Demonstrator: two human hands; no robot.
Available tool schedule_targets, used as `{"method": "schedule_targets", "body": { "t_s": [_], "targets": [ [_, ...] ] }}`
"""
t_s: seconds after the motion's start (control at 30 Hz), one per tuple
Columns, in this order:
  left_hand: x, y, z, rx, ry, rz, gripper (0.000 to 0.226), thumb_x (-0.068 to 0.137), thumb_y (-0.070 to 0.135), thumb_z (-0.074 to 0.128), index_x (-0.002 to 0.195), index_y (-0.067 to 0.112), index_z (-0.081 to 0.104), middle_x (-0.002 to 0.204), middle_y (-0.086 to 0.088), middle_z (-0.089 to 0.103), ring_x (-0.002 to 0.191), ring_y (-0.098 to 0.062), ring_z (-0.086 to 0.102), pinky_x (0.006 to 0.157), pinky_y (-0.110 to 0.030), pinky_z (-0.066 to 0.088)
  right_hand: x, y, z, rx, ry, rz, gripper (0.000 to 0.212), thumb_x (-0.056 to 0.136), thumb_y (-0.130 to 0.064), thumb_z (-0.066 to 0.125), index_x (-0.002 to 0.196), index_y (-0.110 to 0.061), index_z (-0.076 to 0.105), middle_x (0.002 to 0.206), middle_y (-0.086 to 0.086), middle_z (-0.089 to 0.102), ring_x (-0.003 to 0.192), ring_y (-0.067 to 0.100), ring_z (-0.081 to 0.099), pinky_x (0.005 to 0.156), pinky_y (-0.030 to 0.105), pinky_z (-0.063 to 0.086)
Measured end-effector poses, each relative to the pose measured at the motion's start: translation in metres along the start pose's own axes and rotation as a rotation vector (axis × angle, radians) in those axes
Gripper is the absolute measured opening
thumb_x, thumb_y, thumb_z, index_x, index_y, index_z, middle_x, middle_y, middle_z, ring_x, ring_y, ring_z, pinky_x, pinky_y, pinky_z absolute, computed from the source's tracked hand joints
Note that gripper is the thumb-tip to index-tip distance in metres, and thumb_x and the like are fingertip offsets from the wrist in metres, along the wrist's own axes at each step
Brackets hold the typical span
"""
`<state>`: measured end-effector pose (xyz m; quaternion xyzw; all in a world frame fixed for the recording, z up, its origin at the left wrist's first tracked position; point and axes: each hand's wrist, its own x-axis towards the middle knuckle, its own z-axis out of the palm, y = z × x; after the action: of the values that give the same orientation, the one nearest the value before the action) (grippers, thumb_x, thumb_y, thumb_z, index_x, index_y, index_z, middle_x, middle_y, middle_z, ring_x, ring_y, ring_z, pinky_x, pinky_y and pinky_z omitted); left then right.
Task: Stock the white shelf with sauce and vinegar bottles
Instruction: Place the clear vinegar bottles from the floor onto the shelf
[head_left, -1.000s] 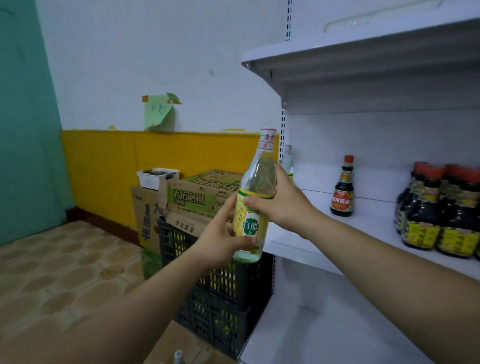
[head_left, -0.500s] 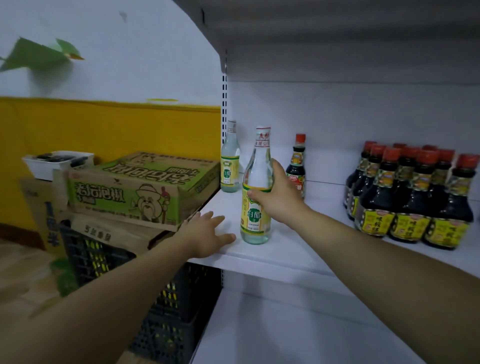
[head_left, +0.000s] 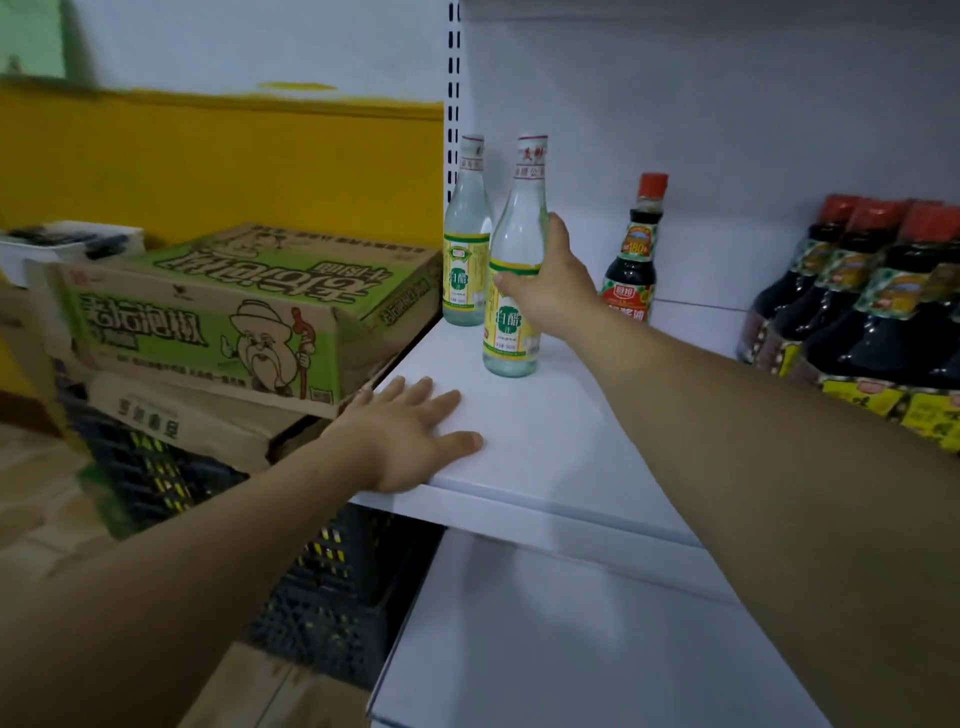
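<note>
Nearest the camera, the lower board of the white shelf (head_left: 597, 623) lies bare beneath the two outstretched forearms. Just above it, the left hand (head_left: 410, 436) rests flat, palm down and fingers spread, on the front left corner of the middle board, grasping nothing. Left of that corner a black plastic crate (head_left: 156, 478) carries flattened cardboard and a green printed carton (head_left: 228, 306), whose far end touches or nearly touches the shelf's edge. Further in, the right hand (head_left: 550, 283) wraps around the held vinegar bottle (head_left: 511, 291), a clear glass bottle with a yellow-green label, fingers across the label's top and thumb up on the shoulder; the bottle stands upright with its base on the board. Just behind and to its left, a second vinegar bottle (head_left: 465, 244) stands upright beside the slotted upright post. To the right, partly hidden by the wrist, stands a single dark sauce bottle (head_left: 636, 249) with a red cap. Well apart at the right edge, a cluster of red-capped dark sauce bottles (head_left: 862, 296) crowds the board, probably in several rows, though motion blur hides the count.
</note>
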<state>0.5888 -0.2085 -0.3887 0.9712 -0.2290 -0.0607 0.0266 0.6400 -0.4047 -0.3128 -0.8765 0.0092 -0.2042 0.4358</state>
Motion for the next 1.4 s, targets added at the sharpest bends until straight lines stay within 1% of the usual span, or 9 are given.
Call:
{"method": "schedule_targets", "body": {
  "t_s": [0.27, 0.47, 0.63, 0.87, 1.0, 1.13, 1.2, 1.3, 1.4],
  "targets": [
    [0.000, 0.000, 0.003, -0.007, 0.044, 0.011, 0.075, 0.085, 0.076, 0.019, 0.150, 0.041, 0.002, 0.161, 0.006, -0.005, 0.148, -0.018, -0.006, 0.119, -0.043, -0.001, 0.041, 0.019, 0.015, 0.004, 0.055, 0.014, 0.086, 0.092, -0.027, 0.063, 0.153, -0.025, 0.002, 0.133, 0.007, 0.054, 0.110, 0.025, 0.058, 0.084, 0.033, 0.047],
    [-0.001, 0.000, 0.003, -0.032, 0.041, 0.007, 0.076, 0.084, 0.076, 0.019, 0.149, 0.043, 0.002, 0.160, 0.008, -0.006, 0.147, -0.016, -0.007, 0.119, -0.041, -0.002, 0.062, 0.032, 0.026, 0.000, 0.117, 0.026, 0.087, 0.095, -0.030, 0.059, 0.154, -0.028, -0.004, 0.136, 0.007, 0.052, 0.116, 0.026, 0.057, 0.086, 0.035, 0.046],
    [-0.002, 0.000, 0.004, -0.027, 0.053, 0.009, 0.076, 0.084, 0.076, 0.018, 0.149, 0.043, 0.000, 0.160, 0.008, -0.006, 0.148, -0.016, -0.006, 0.119, -0.041, 0.000, 0.058, 0.059, 0.054, -0.053, 0.152, 0.022, 0.094, 0.094, -0.030, 0.060, 0.153, -0.030, -0.013, 0.135, 0.008, 0.053, 0.116, 0.027, 0.057, 0.094, 0.039, 0.046],
    [-0.001, -0.001, 0.005, -0.031, 0.066, 0.006, 0.076, 0.083, 0.077, 0.017, 0.149, 0.043, 0.001, 0.160, 0.008, -0.005, 0.147, -0.016, -0.006, 0.119, -0.042, 0.001, 0.062, 0.075, 0.072, 0.016, 0.131, 0.059, 0.096, 0.094, -0.027, 0.061, 0.152, -0.027, -0.016, 0.139, 0.008, 0.048, 0.120, 0.026, 0.053, 0.091, 0.032, 0.041],
    [-0.001, -0.001, 0.005, -0.032, 0.069, 0.004, 0.076, 0.082, 0.077, 0.017, 0.149, 0.043, 0.000, 0.160, 0.009, -0.006, 0.147, -0.015, -0.006, 0.119, -0.041, 0.001, 0.071, 0.078, 0.074, 0.036, 0.117, 0.114, 0.085, 0.097, -0.028, 0.055, 0.153, -0.023, -0.009, 0.141, 0.009, 0.046, 0.122, 0.028, 0.051, 0.089, 0.032, 0.038],
    [-0.001, 0.000, 0.004, -0.025, 0.077, 0.011, 0.076, 0.082, 0.077, 0.017, 0.149, 0.043, 0.001, 0.160, 0.009, -0.006, 0.147, -0.015, -0.006, 0.119, -0.040, 0.001, 0.080, 0.080, 0.077, 0.077, 0.135, 0.154, 0.060, 0.098, -0.026, 0.053, 0.144, -0.018, 0.016, 0.121, 0.006, 0.053, 0.106, 0.029, 0.057, 0.080, 0.034, 0.042],
    [-0.001, -0.001, 0.005, -0.031, 0.074, 0.011, 0.078, 0.081, 0.080, 0.015, 0.149, 0.044, 0.001, 0.160, 0.009, -0.006, 0.147, -0.014, -0.006, 0.120, -0.040, 0.001, 0.081, 0.082, 0.080, 0.054, 0.142, 0.148, 0.061, 0.097, -0.030, 0.054, 0.143, -0.017, 0.016, 0.123, 0.007, 0.054, 0.104, 0.029, 0.057, 0.082, 0.036, 0.044],
    [-0.001, -0.002, 0.006, -0.034, 0.063, 0.008, 0.084, 0.075, 0.084, 0.011, 0.148, 0.045, 0.000, 0.160, 0.010, -0.006, 0.147, -0.014, -0.006, 0.120, -0.040, 0.001, 0.079, 0.088, 0.082, -0.045, 0.115, 0.135, 0.079, 0.091, -0.034, 0.062, 0.147, -0.017, 0.009, 0.128, 0.006, 0.056, 0.107, 0.027, 0.059, 0.084, 0.034, 0.046],
    [0.000, -0.003, 0.006, -0.040, 0.072, 0.006, 0.081, 0.078, 0.083, 0.012, 0.148, 0.045, 0.001, 0.160, 0.010, -0.005, 0.147, -0.014, -0.005, 0.120, -0.040, 0.001, 0.078, 0.089, 0.080, -0.101, 0.101, 0.157, 0.077, 0.092, -0.028, 0.063, 0.146, -0.014, 0.011, 0.129, 0.005, 0.057, 0.110, 0.027, 0.059, 0.080, 0.029, 0.041]
  ]
}}
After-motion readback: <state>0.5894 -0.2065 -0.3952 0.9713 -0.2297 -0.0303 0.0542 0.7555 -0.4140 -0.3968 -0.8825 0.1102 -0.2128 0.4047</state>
